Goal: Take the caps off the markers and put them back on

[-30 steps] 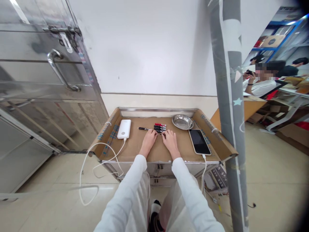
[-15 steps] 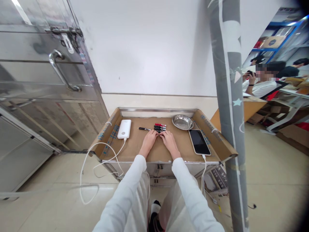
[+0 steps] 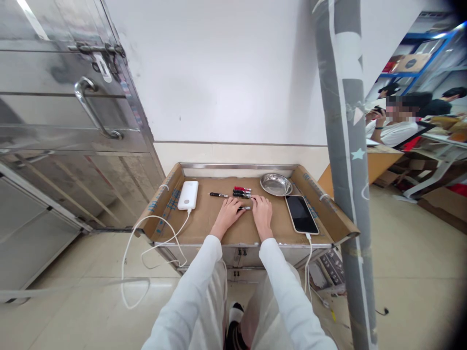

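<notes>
White wall (image 3: 226, 73) rises behind a cart top (image 3: 199, 231) lined with brown cardboard, its raised sides making a shallow tray, in the head camera's view. Within it, one pen (image 3: 247, 208) lies crosswise between the fingers of both hands, its left end beside the thumb and fingertips of the left hand (image 3: 229, 213); whether they grip it I cannot tell. Bent fingers of the right hand (image 3: 261, 210) reach the right end of a row of pens (image 3: 241, 192), red-topped and black, just beyond the fingertips; their grip cannot be made out either. Another black pen (image 3: 218, 195) lies just beyond the left fingers. Farther left of these sits a white power bank (image 3: 188, 194). Beyond and right of the right fingers stands a round steel bowl (image 3: 276, 184), its shiny bottom showing, with a smartphone (image 3: 302, 215) nearer and further right.
</notes>
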A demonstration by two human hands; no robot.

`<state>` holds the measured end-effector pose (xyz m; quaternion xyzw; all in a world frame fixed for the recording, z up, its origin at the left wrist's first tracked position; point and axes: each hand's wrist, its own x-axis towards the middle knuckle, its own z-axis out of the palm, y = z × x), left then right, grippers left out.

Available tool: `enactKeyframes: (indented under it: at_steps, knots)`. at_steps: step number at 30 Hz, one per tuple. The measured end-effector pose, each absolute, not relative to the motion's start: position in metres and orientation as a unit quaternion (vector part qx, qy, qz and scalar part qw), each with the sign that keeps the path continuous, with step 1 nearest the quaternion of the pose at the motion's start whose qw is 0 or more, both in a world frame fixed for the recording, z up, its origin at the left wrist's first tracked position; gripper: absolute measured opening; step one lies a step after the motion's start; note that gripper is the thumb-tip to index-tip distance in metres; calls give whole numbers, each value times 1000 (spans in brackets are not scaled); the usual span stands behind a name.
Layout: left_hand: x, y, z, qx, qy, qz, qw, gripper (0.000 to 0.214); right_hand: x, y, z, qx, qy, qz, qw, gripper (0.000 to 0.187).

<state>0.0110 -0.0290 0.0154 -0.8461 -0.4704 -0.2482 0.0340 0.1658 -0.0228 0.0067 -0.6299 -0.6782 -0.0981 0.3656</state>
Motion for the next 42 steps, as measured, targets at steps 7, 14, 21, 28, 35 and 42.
enactKeyframes:
  at_steps: [7, 14, 21, 28, 35, 42]
  knots:
    - [12, -28, 12, -790, -535, -286, 86, 21, 164, -23, 5, -625, -688, -87, 358, 31]
    - [12, -28, 13, -782, -531, -308, 106, 20, 160, -25, 5, -569, -734, -81, 361, 30]
    - [11, -31, 14, -747, -575, -298, 149, 26, 160, -26, 8, -561, -731, -67, 384, 30]
    - [10, -33, 16, -719, -614, -289, 149, 26, 153, -31, 16, -449, -818, 38, 358, 61]
    - [9, -32, 6, -654, -702, -245, 139, 27, 153, -25, 8, -518, -781, -8, 350, 47]
    - [8, -25, 3, -663, -695, -243, 133, 30, 151, -26, 7, -545, -785, -42, 291, 37]
